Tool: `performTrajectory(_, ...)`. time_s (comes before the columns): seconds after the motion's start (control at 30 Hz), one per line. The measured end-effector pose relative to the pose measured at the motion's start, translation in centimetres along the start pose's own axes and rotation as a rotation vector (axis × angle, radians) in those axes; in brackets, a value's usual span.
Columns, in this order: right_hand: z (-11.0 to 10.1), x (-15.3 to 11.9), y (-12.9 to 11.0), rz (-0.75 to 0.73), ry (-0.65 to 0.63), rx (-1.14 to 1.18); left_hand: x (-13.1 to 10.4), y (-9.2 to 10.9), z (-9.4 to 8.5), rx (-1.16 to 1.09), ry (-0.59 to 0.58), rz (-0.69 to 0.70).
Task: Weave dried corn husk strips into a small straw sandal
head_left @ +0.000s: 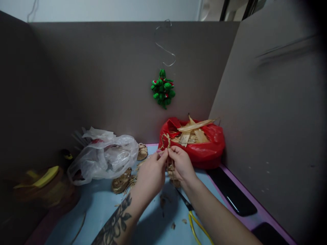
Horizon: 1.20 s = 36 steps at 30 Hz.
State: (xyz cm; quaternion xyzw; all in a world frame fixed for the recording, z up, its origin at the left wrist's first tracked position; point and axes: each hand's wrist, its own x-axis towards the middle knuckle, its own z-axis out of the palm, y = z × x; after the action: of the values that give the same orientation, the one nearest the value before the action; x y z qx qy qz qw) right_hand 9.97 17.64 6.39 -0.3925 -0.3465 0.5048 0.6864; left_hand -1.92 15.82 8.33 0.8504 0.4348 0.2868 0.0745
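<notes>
My left hand (152, 174) and my right hand (183, 164) meet over the middle of the table, fingertips pinched together. Between them is a twisted husk cord (167, 140), its upper end curling above the fingers. A woven husk piece (174, 177) shows just under my hands; whether it is joined to the cord I cannot tell. Scissors with yellow handles (192, 217) lie below my right forearm, blades toward my hands. To the left of my left hand rests a coiled woven husk piece (121, 182), and a smaller one (142, 151) sits farther back.
A red plastic bag (196, 154) full of dry husk strips (195, 127) stands behind my right hand. Left are a clear plastic bag (109, 158) and a blurred brown container (48, 190). A black phone (233, 192) lies right. A green ornament (162, 89) hangs before the grey partition (107, 78).
</notes>
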Motion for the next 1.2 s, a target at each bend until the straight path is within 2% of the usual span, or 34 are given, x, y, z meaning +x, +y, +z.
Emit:
performTrajectory(0.07,0.0,0.2,0.0,-0.005,0.003,0.009,0.1,-0.2,-0.1,-0.045,-0.007,0.000)
performTrajectory(0.2,-0.2,0.2,0.0,0.033,-0.093,-0.043,0.8,-1.5,-0.2,-0.273,0.177,-0.071)
performTrajectory(0.27,-0.2,0.0,-0.1,0.063,-0.153,-0.073,1.1,-2.0,-0.2,-0.351,0.209,-0.114)
performTrajectory(0.43,-0.3,-0.3,0.0,0.016,-0.248,-0.233,1.4,-2.6,0.2,-0.516,0.027,-0.198)
performTrajectory(0.6,-0.7,-0.1,-0.1,-0.173,-0.218,-0.614,1.6,-3.2,0.6,-0.509,0.014,-0.256)
performTrajectory(0.67,-0.8,-0.1,-0.2,-0.230,-0.191,-0.710,1.6,-3.3,0.8,-0.575,-0.009,-0.265)
performTrajectory(0.8,-0.9,-0.1,-0.4,-0.256,-0.184,-0.705,1.7,-3.0,1.2,-0.898,-0.116,-0.287)
performTrajectory(0.87,-0.9,0.0,-0.5,-0.227,-0.206,-0.656,1.7,-2.8,1.3,-0.975,-0.128,-0.290)
performTrajectory(1.03,-1.4,0.4,-1.1,-0.145,-0.272,-0.580,1.7,-3.1,1.2,-0.860,-0.042,-0.248)
performTrajectory(1.1,-1.6,0.5,-1.5,-0.132,-0.261,-0.589,1.7,-3.2,1.1,-0.756,0.004,-0.212)
performTrajectory(1.2,-1.5,0.2,-2.0,-0.091,-0.240,-0.586,1.6,-3.1,1.2,-0.537,0.133,-0.172)
